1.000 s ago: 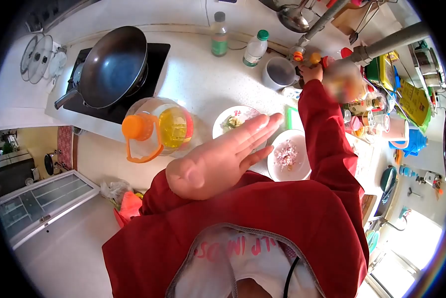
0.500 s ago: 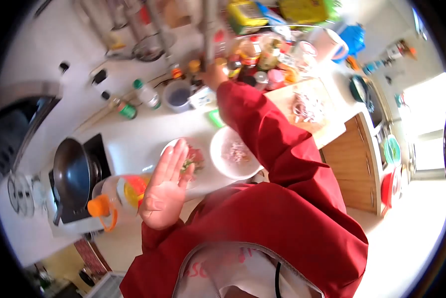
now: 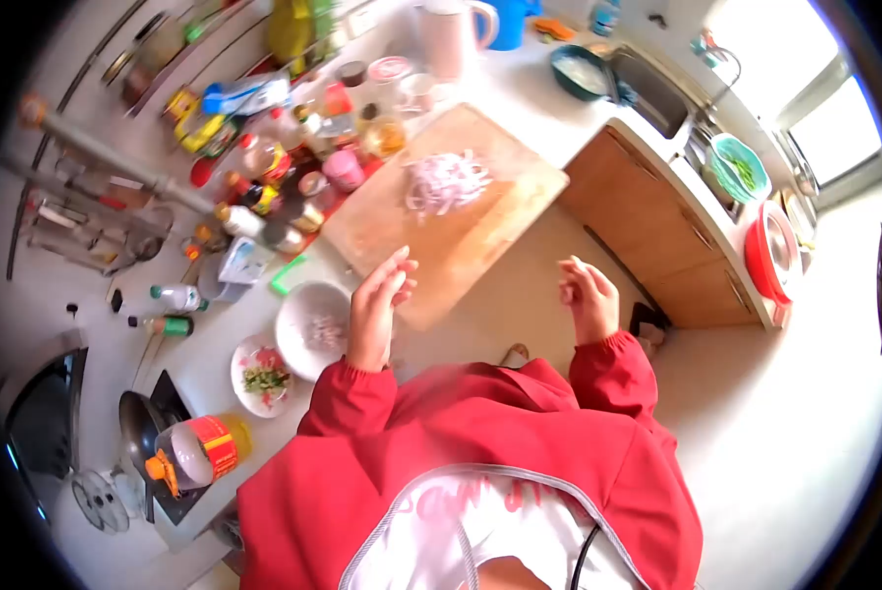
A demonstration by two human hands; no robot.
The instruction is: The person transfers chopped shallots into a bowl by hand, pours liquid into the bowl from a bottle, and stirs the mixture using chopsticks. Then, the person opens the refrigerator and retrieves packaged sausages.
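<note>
My left hand (image 3: pixel 376 313) hovers at the near left side of the wooden cutting board (image 3: pixel 490 231), its fingers loosely bent and holding nothing. To its left stand a white bowl (image 3: pixel 292 329) with chopped pale pieces and a small plate (image 3: pixel 244 369) with chopped green and red bits. My right hand (image 3: pixel 591 303) is held in the air right of the board, in front of the wooden cabinet, fingers loosely curled and nothing visible in them. Sliced purple-white onion (image 3: pixel 447 182) lies heaped on the board.
Sauce bottles and jars (image 3: pixel 264 157) crowd the counter behind the board. A large oil bottle (image 3: pixel 200 452) stands at lower left beside a black wok (image 3: pixel 138 425). At right are a sink (image 3: pixel 652 93), a teal basket (image 3: pixel 741 167) with greens and a red basin (image 3: pixel 770 251).
My view has turned toward the right. My right hand has come back from the bottles to the front of my body. The left has moved from beside the plate to near the board.
</note>
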